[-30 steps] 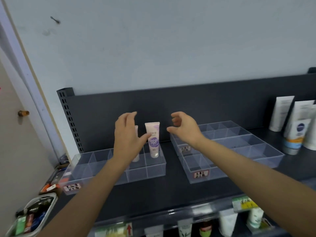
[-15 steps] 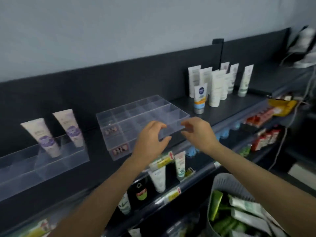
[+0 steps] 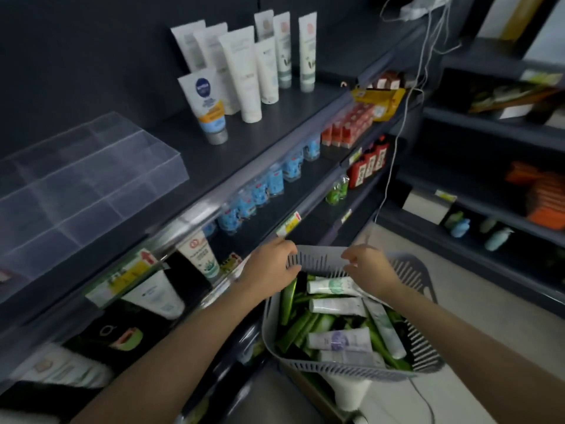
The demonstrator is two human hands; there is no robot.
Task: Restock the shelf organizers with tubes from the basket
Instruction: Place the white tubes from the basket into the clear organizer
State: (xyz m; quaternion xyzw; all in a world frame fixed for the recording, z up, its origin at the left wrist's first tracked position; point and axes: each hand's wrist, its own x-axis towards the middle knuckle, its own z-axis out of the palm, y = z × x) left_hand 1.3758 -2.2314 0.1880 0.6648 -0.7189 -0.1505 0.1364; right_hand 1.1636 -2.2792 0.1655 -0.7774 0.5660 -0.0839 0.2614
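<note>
The left grip (image 3: 270,266) is laid at the rim of the basket (image 3: 321,260), its clasp not discernible; the right grip (image 3: 371,267) is held loosely apart, empty; just beneath it, the tubes (image 3: 336,306), judged light, soft and slippery, are best taken mid-body.

clear glossy plastic organizer (image 3: 91,175) on the matt dark shelf (image 3: 244,139); below it, a slotted grey plastic basket (image 3: 425,353) of smooth tubes (image 3: 336,306).
</note>
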